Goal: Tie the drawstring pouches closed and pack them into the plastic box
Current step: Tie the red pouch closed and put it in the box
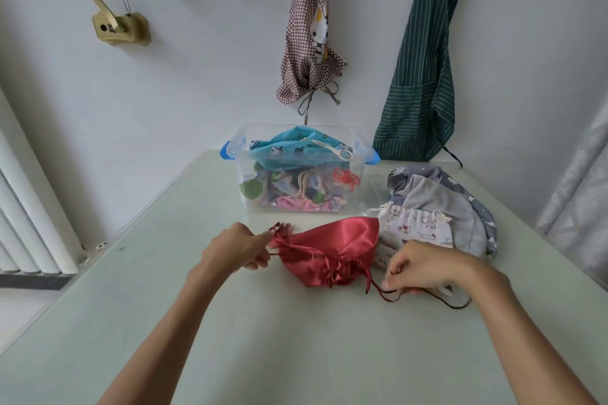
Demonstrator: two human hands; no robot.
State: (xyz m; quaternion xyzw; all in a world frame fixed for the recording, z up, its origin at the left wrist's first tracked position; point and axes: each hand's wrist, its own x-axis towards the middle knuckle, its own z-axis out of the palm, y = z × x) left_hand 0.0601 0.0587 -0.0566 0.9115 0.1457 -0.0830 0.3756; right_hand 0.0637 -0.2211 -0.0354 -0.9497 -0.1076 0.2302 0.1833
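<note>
Head view, scanned left to right. Left hand [237, 248] lies on the pale table [164, 306], fingers curled, pinching a dark red cord end beside the tassel [281, 229]. That cord runs right into the gathered neck of the red satin pouch [332, 251], which lies flat on the table between the two hands, its neck toward the viewer and its body touching neither palm. Neck is puckered; whether a knot is formed cannot be told.

Right hand [427, 268] sits just right of the pouch, fingers curled, fingertips [386, 284] pinching the other dark red cord [394, 297], which trails slack across the table under the wrist.

Behind the pouch: clear plastic box [250, 187] with blue latches, holding several pouches; a blue printed pouch [289, 148] tops the heap and rises above the rim. Right of the box, just behind the right hand: a pile of loose pouches, a cream printed pouch [414, 223] in front, grey pouches [454, 200] behind, the pile touching the red pouch's far corner.

On the wall: brass bracket [118, 26] at left, checked apron [312, 26] at centre, green striped apron [424, 76] at right.
</note>
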